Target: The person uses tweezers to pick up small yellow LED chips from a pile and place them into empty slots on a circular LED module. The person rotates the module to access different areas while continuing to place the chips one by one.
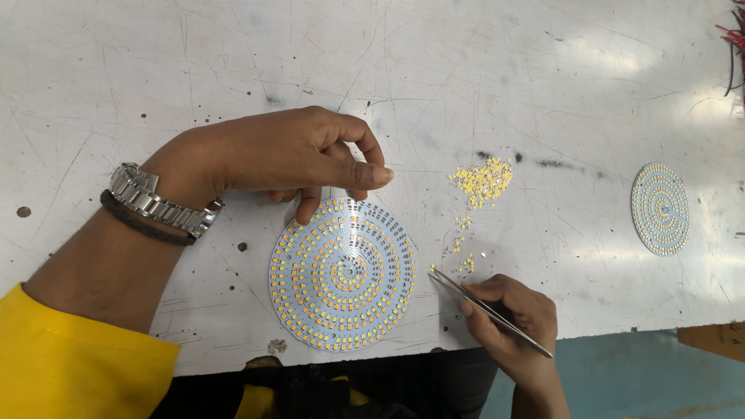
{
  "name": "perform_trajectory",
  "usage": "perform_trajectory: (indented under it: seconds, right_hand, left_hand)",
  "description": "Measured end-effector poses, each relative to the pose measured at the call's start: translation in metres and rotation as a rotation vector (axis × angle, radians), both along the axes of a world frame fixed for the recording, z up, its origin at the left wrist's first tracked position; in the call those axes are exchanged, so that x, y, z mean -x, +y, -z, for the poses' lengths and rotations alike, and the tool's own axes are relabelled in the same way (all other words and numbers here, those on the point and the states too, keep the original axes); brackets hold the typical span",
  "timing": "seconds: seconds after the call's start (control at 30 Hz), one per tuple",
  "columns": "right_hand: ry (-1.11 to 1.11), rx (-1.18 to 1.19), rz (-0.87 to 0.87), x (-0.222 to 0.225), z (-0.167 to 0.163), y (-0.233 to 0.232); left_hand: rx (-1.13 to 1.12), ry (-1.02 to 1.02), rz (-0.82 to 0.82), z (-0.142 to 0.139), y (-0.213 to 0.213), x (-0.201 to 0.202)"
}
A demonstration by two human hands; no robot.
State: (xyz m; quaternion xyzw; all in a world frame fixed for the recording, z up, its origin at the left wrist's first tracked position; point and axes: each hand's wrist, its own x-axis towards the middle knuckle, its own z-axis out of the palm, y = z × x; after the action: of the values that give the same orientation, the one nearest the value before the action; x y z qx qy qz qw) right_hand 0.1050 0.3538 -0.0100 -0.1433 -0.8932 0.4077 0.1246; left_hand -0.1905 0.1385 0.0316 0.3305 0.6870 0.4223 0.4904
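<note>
The round board lies flat on the table, near its front edge, its face covered in rings of small yellow chips, with a few bare spots along the upper right rim. The left hand rests on the board's upper edge, fingers curled down, thumb pressed to forefinger; whether anything sits in that pinch cannot be told. The right hand lies just right of the board, closed around tweezers whose tips point left toward the board's rim, just short of it. Above that hand, loose chips lie scattered in a small heap. A second round board lies well apart at the far right. Red wires show at the top right corner.
</note>
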Motion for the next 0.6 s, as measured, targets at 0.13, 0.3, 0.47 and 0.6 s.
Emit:
perform_trajectory:
  seconds: [0.13,0.3,0.47,0.6]
  right_hand:
    - [0.015,-0.035,-0.034,0.0025,-0.0021,-0.0016]
    - [0.023,-0.029,-0.035,0.0022,-0.0021,-0.0010]
    - [0.006,-0.017,-0.023,0.0006,-0.0012,0.0006]
    - [0.001,-0.013,-0.049,-0.0001,-0.0028,-0.0003]
  left_hand:
    - [0.009,0.005,-0.006,0.0003,-0.0008,0.0001]
    - [-0.001,0.002,-0.005,0.0014,-0.0001,0.0003]
    - [0.012,0.021,-0.011,0.0011,0.0004,-0.0002]
    - [-0.003,0.021,0.005,0.0002,-0.0003,-0.0005]
